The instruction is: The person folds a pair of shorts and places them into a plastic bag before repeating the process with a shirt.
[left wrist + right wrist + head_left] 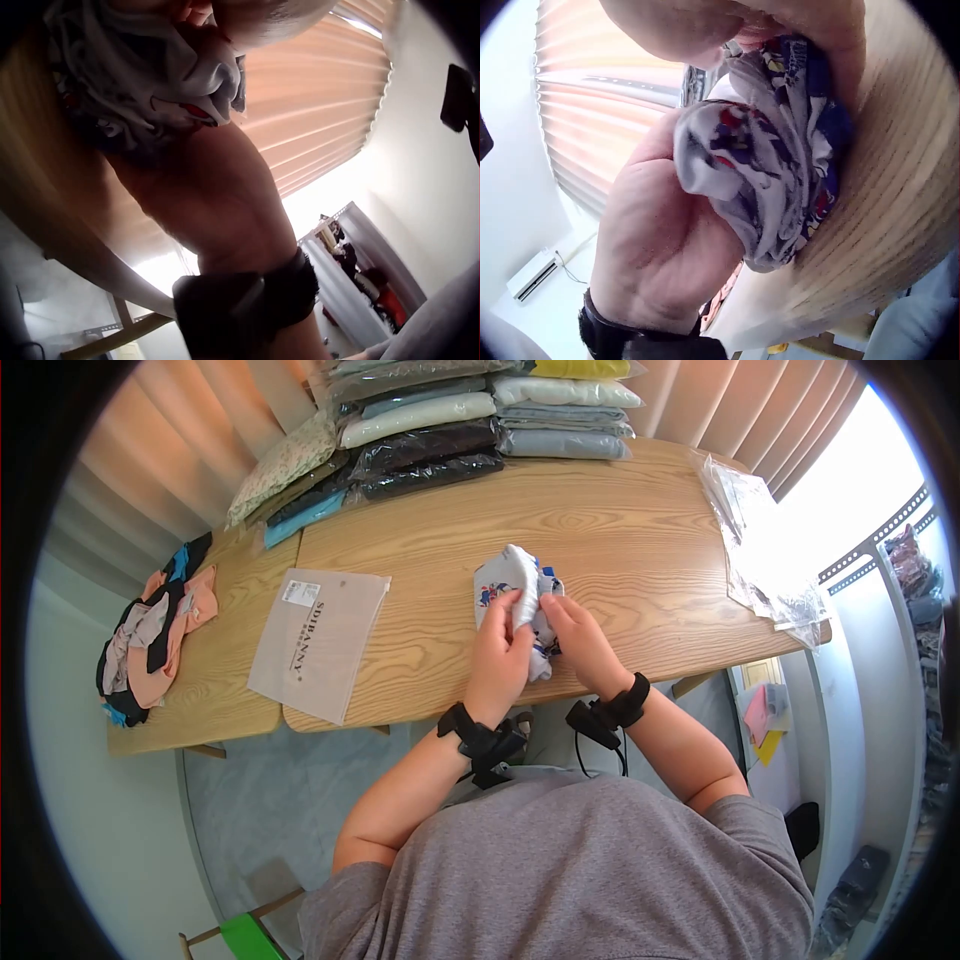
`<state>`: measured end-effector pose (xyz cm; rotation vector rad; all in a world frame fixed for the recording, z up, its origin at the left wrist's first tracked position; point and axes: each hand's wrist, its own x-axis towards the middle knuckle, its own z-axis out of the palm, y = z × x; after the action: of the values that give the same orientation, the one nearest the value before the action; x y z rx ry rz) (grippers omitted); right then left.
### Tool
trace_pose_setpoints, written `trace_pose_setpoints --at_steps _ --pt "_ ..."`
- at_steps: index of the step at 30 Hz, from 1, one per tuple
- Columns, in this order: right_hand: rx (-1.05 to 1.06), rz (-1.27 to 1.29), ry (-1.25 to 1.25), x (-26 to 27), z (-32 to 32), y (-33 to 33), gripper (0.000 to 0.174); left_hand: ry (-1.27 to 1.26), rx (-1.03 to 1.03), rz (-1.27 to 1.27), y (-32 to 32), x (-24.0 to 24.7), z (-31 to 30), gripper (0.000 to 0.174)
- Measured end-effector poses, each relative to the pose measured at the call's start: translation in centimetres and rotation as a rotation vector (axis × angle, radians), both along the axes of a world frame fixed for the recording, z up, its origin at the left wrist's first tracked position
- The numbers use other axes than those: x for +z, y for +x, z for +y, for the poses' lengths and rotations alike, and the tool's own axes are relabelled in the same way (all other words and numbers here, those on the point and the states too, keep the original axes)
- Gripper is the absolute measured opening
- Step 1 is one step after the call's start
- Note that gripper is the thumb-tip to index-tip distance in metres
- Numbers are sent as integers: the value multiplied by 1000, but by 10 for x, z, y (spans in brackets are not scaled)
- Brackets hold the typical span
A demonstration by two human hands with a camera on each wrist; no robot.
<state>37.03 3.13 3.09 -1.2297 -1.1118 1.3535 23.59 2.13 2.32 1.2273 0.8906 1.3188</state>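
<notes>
A light-grey garment (494, 572) with a blue and red print is bunched and folded at the middle of the table's front part. Its exact kind cannot be told, as folds and fingers hide much of it. My left hand (499, 662) pinches its raised white fold between thumb and fingers. On the other side, my right hand (587, 648) grips the bunched part near the blue edge. The right wrist view shows the cloth (761, 180) gathered between both hands, low over the wood. In the left wrist view, the grey cloth (150, 67) hangs in loose folds.
On the wooden table (430, 525), a printed plastic bag (335, 625) lies flat left of the hands. A heap of clothes (160, 630) sits at the far left. Stacks of bagged clothes (430, 435) line the back. Clear plastic bags (755, 545) lie along the right edge.
</notes>
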Motion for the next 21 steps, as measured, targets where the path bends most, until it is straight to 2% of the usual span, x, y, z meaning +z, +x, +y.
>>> trace_pose_setpoints --at_steps 1,3,4,6,7,9,12,15,17,18,21 --pt "2 -2 -1 5 -1 0 26 80 -1 165 2 0 -1 37" --pt "41 63 -99 17 -4 1 38 262 1 484 3 6 -3 32" --pt "46 60 -101 16 -4 0 38 259 7 482 2 8 -3 32" --pt "3 195 -140 13 -2 -4 33 299 -166 639 1 12 -2 34" --pt "17 194 -141 14 -3 -5 33 295 -152 641 -1 16 -5 34" --pt "19 336 -197 18 -4 -6 30 375 -270 609 -12 26 -15 33" --pt "65 215 -68 6 -1 -3 29 433 -131 640 -48 41 -26 30" --pt "36 219 -75 9 -2 -6 29 422 317 981 -111 30 -25 34" --pt "39 243 -73 17 -4 -8 29 338 523 1359 -142 42 -36 39" --pt "29 265 -71 18 -5 -8 29 329 530 1360 -152 39 -39 39" --pt "90 295 -129 21 -3 -7 28 54 332 1521 -166 35 -43 45"
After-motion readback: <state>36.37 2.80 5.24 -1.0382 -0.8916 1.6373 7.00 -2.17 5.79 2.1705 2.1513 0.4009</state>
